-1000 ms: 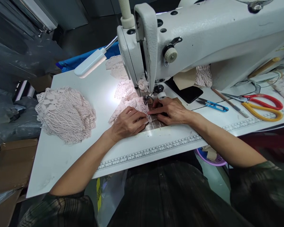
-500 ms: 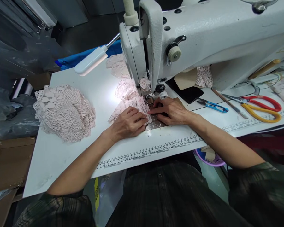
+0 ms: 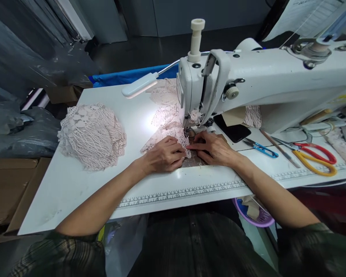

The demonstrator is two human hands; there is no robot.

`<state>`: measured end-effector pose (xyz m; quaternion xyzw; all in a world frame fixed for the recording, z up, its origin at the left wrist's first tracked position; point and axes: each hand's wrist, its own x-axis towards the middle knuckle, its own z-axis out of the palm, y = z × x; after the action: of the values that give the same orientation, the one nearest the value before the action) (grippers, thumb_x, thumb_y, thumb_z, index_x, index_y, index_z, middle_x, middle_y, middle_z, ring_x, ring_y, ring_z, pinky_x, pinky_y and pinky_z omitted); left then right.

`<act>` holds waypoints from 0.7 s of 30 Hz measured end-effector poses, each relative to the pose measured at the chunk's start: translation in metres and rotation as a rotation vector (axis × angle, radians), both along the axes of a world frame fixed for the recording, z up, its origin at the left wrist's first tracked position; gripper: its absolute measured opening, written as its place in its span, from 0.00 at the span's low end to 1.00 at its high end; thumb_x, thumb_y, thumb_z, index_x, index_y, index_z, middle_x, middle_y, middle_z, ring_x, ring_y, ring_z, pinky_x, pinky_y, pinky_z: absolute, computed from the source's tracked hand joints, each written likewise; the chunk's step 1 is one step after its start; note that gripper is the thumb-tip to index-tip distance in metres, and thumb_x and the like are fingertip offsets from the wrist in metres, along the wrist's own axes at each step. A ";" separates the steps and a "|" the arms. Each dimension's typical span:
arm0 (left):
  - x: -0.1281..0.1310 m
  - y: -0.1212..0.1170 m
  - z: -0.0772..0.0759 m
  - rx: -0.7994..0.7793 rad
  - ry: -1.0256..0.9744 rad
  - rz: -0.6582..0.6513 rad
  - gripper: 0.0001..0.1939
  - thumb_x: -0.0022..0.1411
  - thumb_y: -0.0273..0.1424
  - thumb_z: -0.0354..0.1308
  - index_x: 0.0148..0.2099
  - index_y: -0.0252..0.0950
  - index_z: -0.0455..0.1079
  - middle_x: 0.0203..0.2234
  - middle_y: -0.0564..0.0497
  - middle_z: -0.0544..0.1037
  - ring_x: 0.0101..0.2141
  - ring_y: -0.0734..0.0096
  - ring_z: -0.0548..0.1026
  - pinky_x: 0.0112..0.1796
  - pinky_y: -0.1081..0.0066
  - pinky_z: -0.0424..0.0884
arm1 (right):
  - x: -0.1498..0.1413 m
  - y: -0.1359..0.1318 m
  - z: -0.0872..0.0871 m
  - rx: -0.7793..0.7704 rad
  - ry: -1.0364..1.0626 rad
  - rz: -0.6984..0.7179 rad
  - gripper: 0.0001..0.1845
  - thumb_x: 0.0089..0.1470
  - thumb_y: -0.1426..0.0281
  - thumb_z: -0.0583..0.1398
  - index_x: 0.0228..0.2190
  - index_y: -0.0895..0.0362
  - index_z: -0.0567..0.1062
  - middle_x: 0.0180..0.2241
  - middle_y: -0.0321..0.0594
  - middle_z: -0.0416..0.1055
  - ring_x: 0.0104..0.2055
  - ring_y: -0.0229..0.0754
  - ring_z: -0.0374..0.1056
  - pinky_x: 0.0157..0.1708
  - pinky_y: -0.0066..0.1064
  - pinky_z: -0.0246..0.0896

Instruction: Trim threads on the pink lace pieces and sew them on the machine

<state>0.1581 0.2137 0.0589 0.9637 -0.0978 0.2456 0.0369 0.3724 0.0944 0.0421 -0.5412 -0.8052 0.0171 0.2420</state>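
Observation:
Pale pink lace fabric (image 3: 166, 131) lies under the needle area of the white sewing machine (image 3: 196, 90), its edge running between my hands. My left hand (image 3: 165, 154) rests on the near edge of the lace, fingers curled and pressed together on it. From the right, my right hand (image 3: 215, 148) meets the same edge, its index finger stretched to the lace beside my left fingertips and its thumb lower down. The fingertips partly hide the edge. A pink fabric flower (image 3: 195, 115) sits on the machine head just above the presser foot (image 3: 188, 132).
A heap of pink lace (image 3: 92, 136) stands on the left of the table. To the right lie a black phone (image 3: 233, 130), blue thread snips (image 3: 262, 149) and red-and-yellow-handled scissors (image 3: 314, 157). A lamp (image 3: 140, 85) lights the lace. A purple basket (image 3: 261, 219) is below the table edge.
The camera view has shifted, so more of the machine and the back shows. Both hands stay at the lace edge with almost the same grip.

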 end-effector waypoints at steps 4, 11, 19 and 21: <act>0.000 0.000 0.000 -0.054 0.006 0.031 0.08 0.63 0.26 0.53 0.39 0.35 0.74 0.36 0.47 0.79 0.39 0.67 0.77 0.48 0.56 0.73 | -0.002 -0.001 0.002 -0.035 0.007 0.001 0.21 0.57 0.74 0.55 0.51 0.52 0.76 0.43 0.48 0.66 0.46 0.48 0.63 0.45 0.43 0.63; 0.001 0.006 -0.003 -0.144 0.015 0.001 0.07 0.64 0.25 0.54 0.40 0.31 0.73 0.38 0.45 0.78 0.42 0.65 0.77 0.46 0.61 0.76 | -0.006 0.000 0.005 -0.085 -0.020 -0.077 0.20 0.59 0.72 0.54 0.49 0.52 0.77 0.42 0.49 0.67 0.44 0.49 0.64 0.40 0.40 0.64; 0.003 0.012 -0.006 -0.195 0.018 0.026 0.07 0.65 0.25 0.53 0.42 0.32 0.73 0.40 0.43 0.78 0.42 0.67 0.76 0.49 0.58 0.75 | -0.012 0.005 0.008 -0.097 -0.127 -0.144 0.21 0.58 0.71 0.56 0.52 0.53 0.74 0.43 0.50 0.67 0.37 0.46 0.63 0.33 0.35 0.60; 0.003 0.014 -0.005 -0.208 0.025 0.037 0.08 0.64 0.25 0.54 0.42 0.32 0.73 0.40 0.44 0.78 0.42 0.66 0.77 0.51 0.56 0.72 | -0.012 0.005 0.007 -0.096 -0.129 -0.154 0.21 0.58 0.71 0.56 0.53 0.53 0.74 0.43 0.50 0.67 0.37 0.45 0.62 0.33 0.35 0.61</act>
<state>0.1612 0.2276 0.0538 0.9593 -0.0536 0.2431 0.1334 0.3603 0.0997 0.0494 -0.6124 -0.7734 0.0023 0.1639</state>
